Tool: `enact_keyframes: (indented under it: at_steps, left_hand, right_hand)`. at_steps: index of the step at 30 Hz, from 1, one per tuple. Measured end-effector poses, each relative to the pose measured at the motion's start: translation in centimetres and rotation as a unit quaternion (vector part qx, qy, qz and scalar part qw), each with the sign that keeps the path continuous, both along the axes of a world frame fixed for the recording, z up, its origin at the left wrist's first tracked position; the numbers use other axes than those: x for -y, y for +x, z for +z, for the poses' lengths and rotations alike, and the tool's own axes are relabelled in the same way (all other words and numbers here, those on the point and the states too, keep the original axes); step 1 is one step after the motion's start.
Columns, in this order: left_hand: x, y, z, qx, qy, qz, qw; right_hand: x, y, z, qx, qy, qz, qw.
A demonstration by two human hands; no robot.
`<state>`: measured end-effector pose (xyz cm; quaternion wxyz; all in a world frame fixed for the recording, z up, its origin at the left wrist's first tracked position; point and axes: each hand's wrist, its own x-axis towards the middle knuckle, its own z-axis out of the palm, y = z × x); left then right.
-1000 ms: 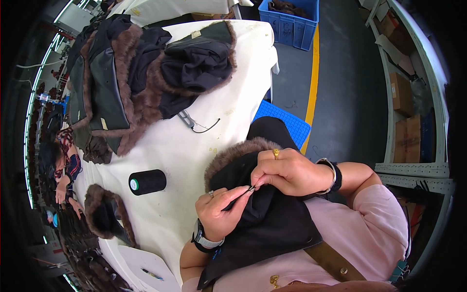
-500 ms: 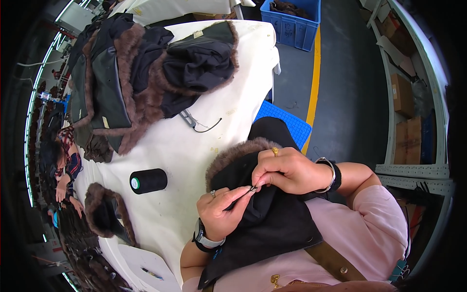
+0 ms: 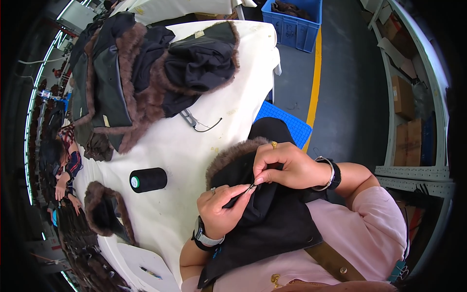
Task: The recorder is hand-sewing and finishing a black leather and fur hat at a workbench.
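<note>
A dark garment piece (image 3: pixel 279 219) with a brown fur edge (image 3: pixel 228 156) lies over my lap and against the table edge. My left hand (image 3: pixel 220 204) is closed, thumb and forefinger pinching a narrow fold of its black cloth. Right beside those fingertips, my right hand (image 3: pixel 287 165) is closed in a pinch too. Whatever sits between its fingers is too small to make out. On the white table, a spool of black thread (image 3: pixel 152 180) rests on its side. Farther off lie grey thread snips (image 3: pixel 188 118) with a black cord.
Fur-trimmed dark garments (image 3: pixel 141 73) are heaped at the table's far left. A small fur-edged piece (image 3: pixel 99 209) and a pen (image 3: pixel 150 272) lie nearer. Blue crates (image 3: pixel 296 29) stand on the floor beyond; shelving with boxes (image 3: pixel 403 97) runs along the right. Another person's hands (image 3: pixel 62 187) are at far left.
My right hand has shifted very slightly, its fingertips drawn a little up from the left thumb. My left hand keeps its pinch on the cloth.
</note>
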<state>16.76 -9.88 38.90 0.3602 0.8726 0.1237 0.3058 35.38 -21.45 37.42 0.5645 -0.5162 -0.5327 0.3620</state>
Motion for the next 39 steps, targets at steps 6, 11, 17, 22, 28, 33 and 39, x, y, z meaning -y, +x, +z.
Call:
enact_keyframes:
  at_steps: [6,11,17,22,28,33,39]
  left_hand:
    - [-0.1,0.1,0.2,-0.001,-0.003,-0.019,1.0]
    - [0.0,0.1,0.2,-0.017,-0.009,-0.015,1.0]
    - [0.2,0.6,0.2,-0.014,-0.007,-0.006,1.0]
    - [0.0,0.8,0.3,-0.025,-0.01,-0.008,1.0]
    - [0.1,0.7,0.1,-0.022,0.025,-0.014,0.999]
    - [0.3,0.7,-1.0,-0.013,-0.022,-0.027,0.999]
    - [0.0,0.1,-0.9,-0.011,-0.028,-0.012,0.999]
  right_hand:
    - [-0.4,0.2,-0.2,-0.088,-0.032,0.058,0.994]
    - [-0.3,0.6,0.5,-0.045,-0.082,0.069,0.993]
    - [-0.1,-0.7,1.4,0.24,0.178,-0.077,0.951]
    - [-0.2,-0.4,2.0,0.344,0.224,-0.039,0.911]
    - [-0.9,-0.9,2.7,0.362,0.183,-0.003,0.914]
    - [-1.1,-2.2,1.7,0.366,0.224,0.005,0.903]
    - [-1.2,-2.6,1.9,0.386,0.238,-0.02,0.891]
